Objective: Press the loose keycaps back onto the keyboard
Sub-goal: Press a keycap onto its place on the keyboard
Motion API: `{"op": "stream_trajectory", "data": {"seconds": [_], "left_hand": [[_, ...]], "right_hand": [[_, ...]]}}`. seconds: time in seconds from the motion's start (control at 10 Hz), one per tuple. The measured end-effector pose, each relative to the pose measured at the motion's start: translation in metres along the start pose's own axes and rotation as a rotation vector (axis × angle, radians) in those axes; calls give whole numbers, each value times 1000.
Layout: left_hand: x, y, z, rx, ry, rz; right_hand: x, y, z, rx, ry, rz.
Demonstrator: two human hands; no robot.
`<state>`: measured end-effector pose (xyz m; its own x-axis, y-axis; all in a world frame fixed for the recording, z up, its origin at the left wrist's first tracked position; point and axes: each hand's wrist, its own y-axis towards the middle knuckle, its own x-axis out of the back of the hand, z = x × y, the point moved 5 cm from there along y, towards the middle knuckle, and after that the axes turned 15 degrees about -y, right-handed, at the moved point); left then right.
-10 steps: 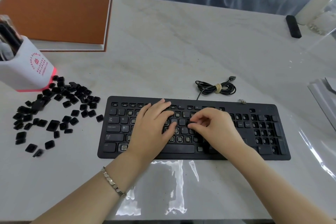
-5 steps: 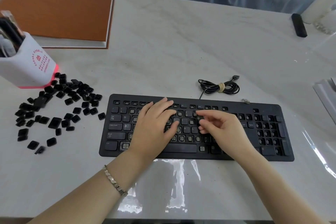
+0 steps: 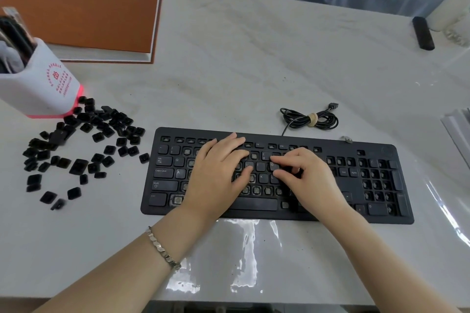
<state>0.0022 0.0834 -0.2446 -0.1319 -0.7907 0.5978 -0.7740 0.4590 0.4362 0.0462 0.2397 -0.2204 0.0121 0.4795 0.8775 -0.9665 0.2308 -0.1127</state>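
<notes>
A black keyboard [image 3: 376, 208] lies on the table with many bare key sockets and a few caps in place. My left hand [image 3: 218, 178] rests flat on its left-middle keys, fingers straight, thumb touching the middle rows. My right hand [image 3: 305, 180] sits over the right of the letter block; its forefinger and thumb pinch a keycap marked O [image 3: 272, 165] seated in the upper letter row, the other fingers curled. A heap of loose black keycaps [image 3: 84, 145] is spread on the table left of the keyboard.
A white pen holder [image 3: 43, 86] stands behind the keycap heap, with a brown book [image 3: 84, 7] beyond it. The keyboard's coiled cable [image 3: 310, 119] lies just behind the board. A small black bar [image 3: 422, 32] is at the far right, and white objects sit at the right edge.
My right hand's forefinger and thumb have shifted right and slightly up the letter rows, onto the O keycap. My left hand has stayed flat in place.
</notes>
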Motion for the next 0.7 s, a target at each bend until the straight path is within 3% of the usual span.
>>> {"op": "stream_trajectory", "data": {"seconds": [0.7], "left_hand": [[1,0,-1,1,-1,-6]], "right_hand": [[-8,-5,3,8,-79,-97]]}}
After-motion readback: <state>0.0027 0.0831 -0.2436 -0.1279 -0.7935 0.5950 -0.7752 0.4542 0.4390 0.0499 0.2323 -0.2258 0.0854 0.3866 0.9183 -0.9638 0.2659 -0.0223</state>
